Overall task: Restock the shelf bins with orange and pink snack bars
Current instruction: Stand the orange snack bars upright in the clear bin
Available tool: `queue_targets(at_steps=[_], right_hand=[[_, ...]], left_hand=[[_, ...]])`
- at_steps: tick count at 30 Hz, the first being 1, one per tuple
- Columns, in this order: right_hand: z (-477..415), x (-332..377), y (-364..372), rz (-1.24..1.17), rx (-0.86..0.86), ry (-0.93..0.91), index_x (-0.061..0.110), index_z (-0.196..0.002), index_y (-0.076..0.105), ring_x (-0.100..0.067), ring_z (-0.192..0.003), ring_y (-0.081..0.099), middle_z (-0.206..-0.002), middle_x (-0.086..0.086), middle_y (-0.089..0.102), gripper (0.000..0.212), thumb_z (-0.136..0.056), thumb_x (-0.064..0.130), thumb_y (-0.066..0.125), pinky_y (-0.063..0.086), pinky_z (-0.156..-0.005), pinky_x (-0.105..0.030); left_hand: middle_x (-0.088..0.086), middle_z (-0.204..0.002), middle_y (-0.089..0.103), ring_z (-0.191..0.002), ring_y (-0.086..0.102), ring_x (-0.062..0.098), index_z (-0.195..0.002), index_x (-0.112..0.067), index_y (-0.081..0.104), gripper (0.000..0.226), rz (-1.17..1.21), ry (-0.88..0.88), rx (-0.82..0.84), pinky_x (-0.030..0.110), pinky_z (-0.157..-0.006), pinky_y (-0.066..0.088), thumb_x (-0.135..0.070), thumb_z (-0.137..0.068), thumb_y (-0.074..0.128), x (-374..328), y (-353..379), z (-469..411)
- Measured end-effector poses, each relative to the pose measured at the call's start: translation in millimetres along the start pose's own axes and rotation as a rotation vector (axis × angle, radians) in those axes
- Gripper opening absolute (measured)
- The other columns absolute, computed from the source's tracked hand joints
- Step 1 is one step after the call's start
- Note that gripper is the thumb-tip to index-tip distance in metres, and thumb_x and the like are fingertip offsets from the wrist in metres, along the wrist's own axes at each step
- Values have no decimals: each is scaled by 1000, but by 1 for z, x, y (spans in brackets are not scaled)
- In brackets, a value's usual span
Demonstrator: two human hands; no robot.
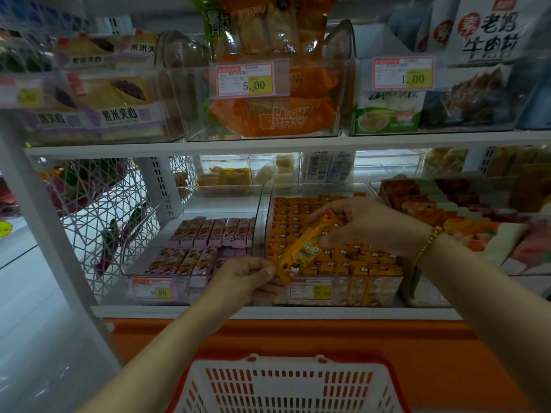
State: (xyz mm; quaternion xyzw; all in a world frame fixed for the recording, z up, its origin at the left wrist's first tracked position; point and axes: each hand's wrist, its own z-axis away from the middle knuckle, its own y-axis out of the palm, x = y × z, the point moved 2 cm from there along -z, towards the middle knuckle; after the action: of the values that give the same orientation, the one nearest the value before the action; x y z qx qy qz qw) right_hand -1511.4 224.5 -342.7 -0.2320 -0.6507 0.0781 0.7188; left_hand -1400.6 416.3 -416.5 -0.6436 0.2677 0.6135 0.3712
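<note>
The clear orange-bar bin (266, 222) on the lower shelf is packed nearly full with orange snack bars (298, 216) standing on edge in tight rows. More of them show through its front wall behind a yellow price tag (311, 289).

One orange snack bar (307, 248) is held tilted just above the front rows of this bin. The left hand (244, 278) has its fingers together, pinching the bar's lower end at the bin's front left corner. The right hand (366, 225), with a beaded bracelet (428, 242) at the wrist, has thumb and fingers clamped round the bar's upper half.

Touching the orange-bar bin on its left is a second clear bin (185, 286). It holds pink snack bars (214, 232) in two rows across the front and middle, and its back part is bare.

On the shelf above the orange-bar bin, a tall clear bin (343, 84) holds stacked orange packs and carries a tag reading 5.00 (250, 80).

Below the orange-bar bin, nearest the camera, is a red and white basket (286, 383). I cannot tell what lies in it.
</note>
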Motion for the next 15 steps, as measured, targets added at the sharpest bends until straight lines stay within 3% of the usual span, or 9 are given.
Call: queue_targets(at_steps=[3,7,12,13,15], right_hand=[[1,2,-2,-8,-1,-68,14,-108,68,-21,-84,68,-102,-18,69,39,-75,-8,71,55,-75,-22],[1,3,1,-55,35,-144,12,-88,70,-24,-99,67,-109,-8,70,36,-72,-20,64,57,-78,-28],[-2,6,6,-115,6,-220,9,-79,63,-12,-94,69,-102,2,70,35,-72,-25,60,55,-67,-23],[-3,8,6,-113,-16,-249,9,-78,62,-11,-92,69,-101,3,70,35,-73,-25,60,55,-67,-22],[-4,11,6,-89,-59,-312,10,-77,62,-9,-91,68,-100,2,68,33,-73,-23,61,55,-67,-22]], left_hand=[[18,-94,72,-92,69,30,-92,-3,66,36,291,-155,-2,37,-80,57,-26,-99,39,1,1,-3],[26,-115,64,-101,66,35,-112,1,63,50,636,-337,196,38,-80,58,-38,-96,35,-2,4,4],[26,-98,67,-75,71,28,-99,4,72,40,876,-287,278,33,-61,60,-29,-88,52,-11,16,2],[28,-100,67,-77,71,29,-103,5,70,36,918,-282,313,34,-62,60,-25,-85,62,-13,17,0],[32,-114,61,-88,70,34,-123,6,58,49,1040,-258,462,38,-70,60,-18,-82,71,-15,18,-3]])
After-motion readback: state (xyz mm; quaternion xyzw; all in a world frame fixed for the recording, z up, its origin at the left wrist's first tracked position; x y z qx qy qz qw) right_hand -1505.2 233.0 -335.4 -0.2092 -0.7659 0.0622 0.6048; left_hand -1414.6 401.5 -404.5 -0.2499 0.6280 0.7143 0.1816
